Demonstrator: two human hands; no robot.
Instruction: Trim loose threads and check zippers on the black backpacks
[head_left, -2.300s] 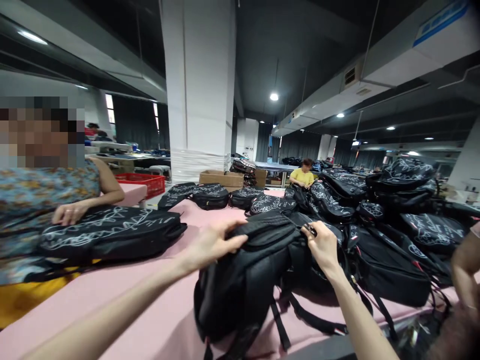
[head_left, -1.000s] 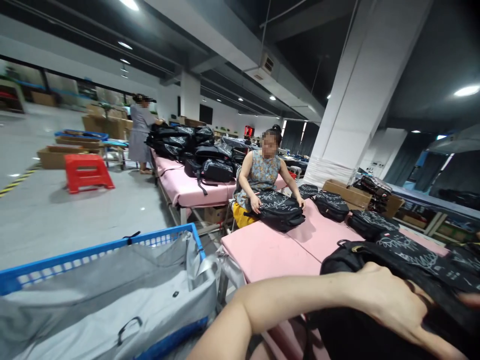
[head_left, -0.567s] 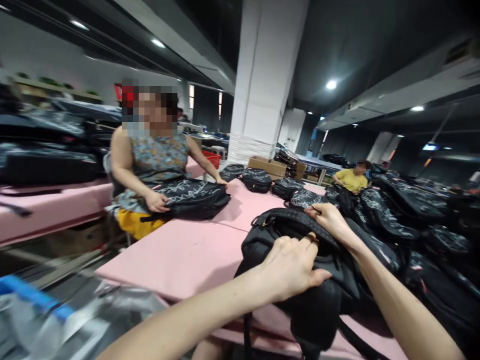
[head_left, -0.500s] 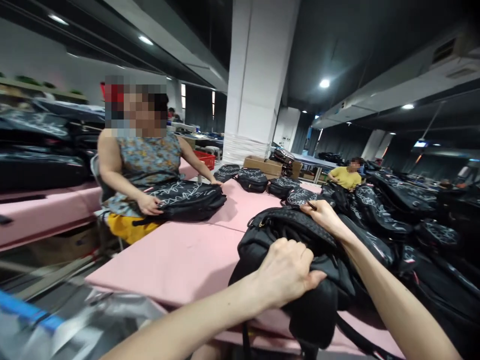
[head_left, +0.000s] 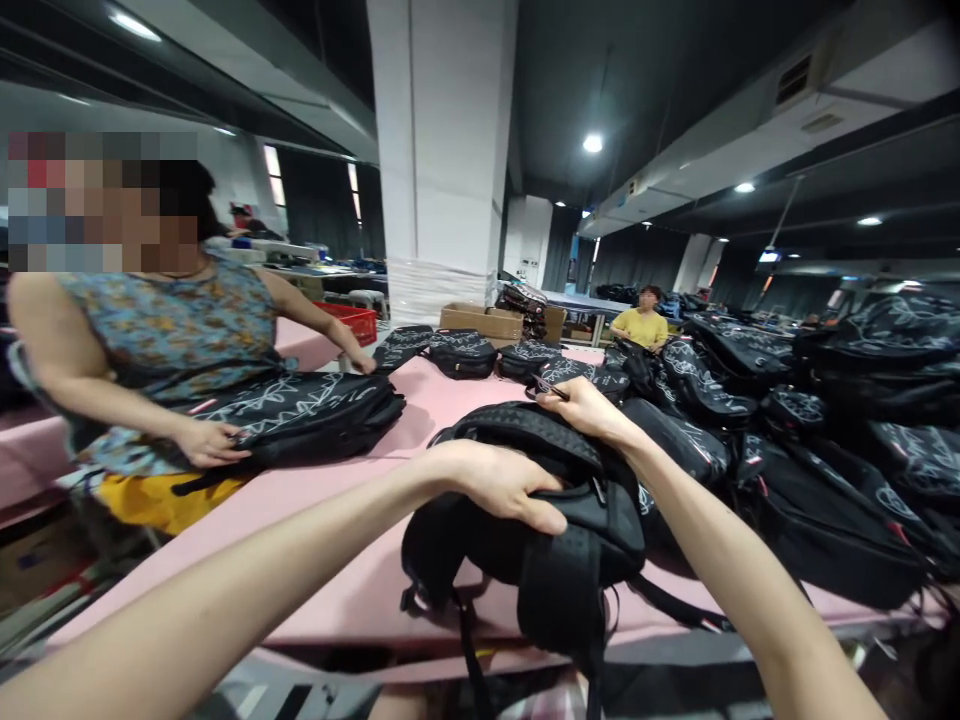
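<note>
Backpack, lower center: left hand, fingers half-hidden inside, grip unclear — right hand, fingers pinching an indistinct dark item.

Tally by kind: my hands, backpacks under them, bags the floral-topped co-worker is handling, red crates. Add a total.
Hands, left hand and right hand: 2
Black backpack: 1
Patterned bag handled by co-worker: 1
Red crate: 1
Total: 5

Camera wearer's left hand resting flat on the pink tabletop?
No, the left hand is at the black backpack, fingers inside its opening and thumb outside.
</note>
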